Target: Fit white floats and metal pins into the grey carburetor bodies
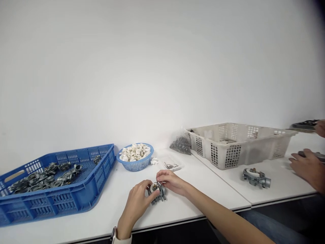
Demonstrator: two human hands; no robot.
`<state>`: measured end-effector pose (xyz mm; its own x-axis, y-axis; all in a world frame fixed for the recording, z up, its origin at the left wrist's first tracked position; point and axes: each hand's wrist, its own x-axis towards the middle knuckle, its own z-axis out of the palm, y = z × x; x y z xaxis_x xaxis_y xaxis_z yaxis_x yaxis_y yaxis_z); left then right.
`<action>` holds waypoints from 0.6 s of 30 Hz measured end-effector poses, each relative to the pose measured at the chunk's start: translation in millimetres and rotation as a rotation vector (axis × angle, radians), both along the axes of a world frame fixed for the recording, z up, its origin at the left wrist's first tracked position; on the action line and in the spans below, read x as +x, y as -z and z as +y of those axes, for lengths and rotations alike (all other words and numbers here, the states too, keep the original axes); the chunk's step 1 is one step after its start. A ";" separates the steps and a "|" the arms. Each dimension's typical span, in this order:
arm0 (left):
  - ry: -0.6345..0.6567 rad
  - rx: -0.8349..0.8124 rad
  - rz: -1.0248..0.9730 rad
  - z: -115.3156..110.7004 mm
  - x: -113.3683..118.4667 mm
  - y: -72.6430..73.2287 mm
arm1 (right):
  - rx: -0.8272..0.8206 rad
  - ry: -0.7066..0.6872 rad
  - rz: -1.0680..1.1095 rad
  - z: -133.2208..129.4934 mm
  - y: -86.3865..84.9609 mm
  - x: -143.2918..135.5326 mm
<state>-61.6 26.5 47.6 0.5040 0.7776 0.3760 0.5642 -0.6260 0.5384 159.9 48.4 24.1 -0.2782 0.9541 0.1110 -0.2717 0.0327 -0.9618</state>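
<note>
My left hand (135, 200) and my right hand (170, 181) both grip one small grey metal part (157, 194) with a white piece on it, held just above the white table (106, 210) near its front edge. The left fingers wrap its left side, the right fingers pinch its top right. A watch sits on my left wrist.
A blue crate (54, 193) of grey metal parts stands at the left. Behind my hands are a small blue basket (135, 164) of white pieces, a clear bag (171, 165) and a bag of dark bits (181, 143). A white crate (236, 145) and a loose metal part (256, 177) lie right, by another person's hands (306, 166).
</note>
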 end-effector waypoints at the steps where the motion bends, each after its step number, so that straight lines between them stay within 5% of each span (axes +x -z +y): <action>1: 0.000 0.006 -0.007 -1.6 0.9 0.0 | 0.002 -0.001 0.000 -0.4 0.1 0.2; 18: -0.035 0.034 -0.020 -10.6 2.1 -0.4 | 0.024 0.057 -0.070 -1.9 3.8 -1.0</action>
